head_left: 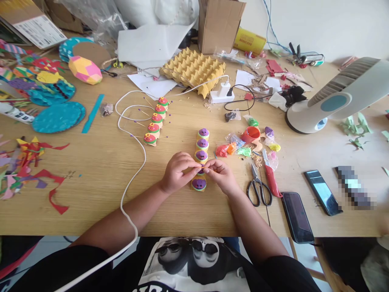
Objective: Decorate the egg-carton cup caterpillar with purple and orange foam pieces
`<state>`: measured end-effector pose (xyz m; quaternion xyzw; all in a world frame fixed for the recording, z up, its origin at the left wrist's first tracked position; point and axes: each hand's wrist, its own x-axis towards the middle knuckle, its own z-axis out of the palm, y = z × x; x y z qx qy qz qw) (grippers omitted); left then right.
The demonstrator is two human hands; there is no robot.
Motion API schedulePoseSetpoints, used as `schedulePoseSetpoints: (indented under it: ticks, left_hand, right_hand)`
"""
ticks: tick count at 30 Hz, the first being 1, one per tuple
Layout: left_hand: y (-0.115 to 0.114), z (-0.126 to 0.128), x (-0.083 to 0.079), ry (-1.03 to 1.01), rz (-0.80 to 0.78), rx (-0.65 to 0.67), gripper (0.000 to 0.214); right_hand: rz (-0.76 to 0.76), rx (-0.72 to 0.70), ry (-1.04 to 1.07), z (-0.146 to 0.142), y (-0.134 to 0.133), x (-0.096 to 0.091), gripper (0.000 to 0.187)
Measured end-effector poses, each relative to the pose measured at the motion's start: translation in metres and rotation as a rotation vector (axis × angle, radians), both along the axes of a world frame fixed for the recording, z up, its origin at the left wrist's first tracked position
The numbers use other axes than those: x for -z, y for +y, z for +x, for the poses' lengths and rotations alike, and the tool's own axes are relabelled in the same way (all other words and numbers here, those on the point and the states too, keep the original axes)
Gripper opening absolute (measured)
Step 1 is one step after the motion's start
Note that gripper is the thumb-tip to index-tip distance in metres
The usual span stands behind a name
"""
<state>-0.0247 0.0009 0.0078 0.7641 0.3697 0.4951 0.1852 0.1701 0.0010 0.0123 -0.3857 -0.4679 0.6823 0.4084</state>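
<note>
My left hand (180, 172) and my right hand (221, 175) meet fingertip to fingertip, both closed in a pinch. Between them runs a thin orange strand (202, 167), apparently soft modelling clay. Right under it lies an egg carton strip (199, 184) whose cups carry purple clay tops with small dark and red marks; my fingers partly cover one cup. Farther off to the left stands a second egg carton strip (157, 118), decorated in red and green with yellow rings on top and pins sticking out sideways.
Right of my hands lie clay packets (223, 150), a red cup (251, 134), scissors (258, 188) and a red-handled knife (272, 178). Phones (297, 217) and a white fan (328, 97) stand farther right. A white cable (142, 154) crosses my left forearm. An egg tray (194, 69) sits behind.
</note>
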Motion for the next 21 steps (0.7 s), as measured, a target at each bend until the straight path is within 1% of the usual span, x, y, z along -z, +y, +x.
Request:
schedulePoseSetpoints:
  ticks: [6, 11, 15, 21]
  left_hand:
    - [0.0001, -0.0004, 0.0007, -0.005, -0.004, 0.035, 0.005]
    - [-0.0005, -0.0014, 0.0003, 0.016, -0.044, 0.037, 0.014]
    - [-0.0012, -0.0008, -0.0010, 0.009, -0.066, 0.044, 0.018]
    - [-0.0011, 0.0007, -0.0022, -0.005, -0.063, 0.047, 0.012]
  right_hand:
    - [0.018, 0.012, -0.020, -0.0001, 0.0003, -0.0008, 0.034]
    - [-0.023, 0.021, -0.042, 0.0000, -0.0001, -0.0043, 0.039]
    - [-0.025, 0.012, -0.058, 0.0013, 0.0000, -0.0053, 0.040]
    - [0.001, 0.003, -0.083, 0.0048, 0.0013, -0.0079, 0.037]
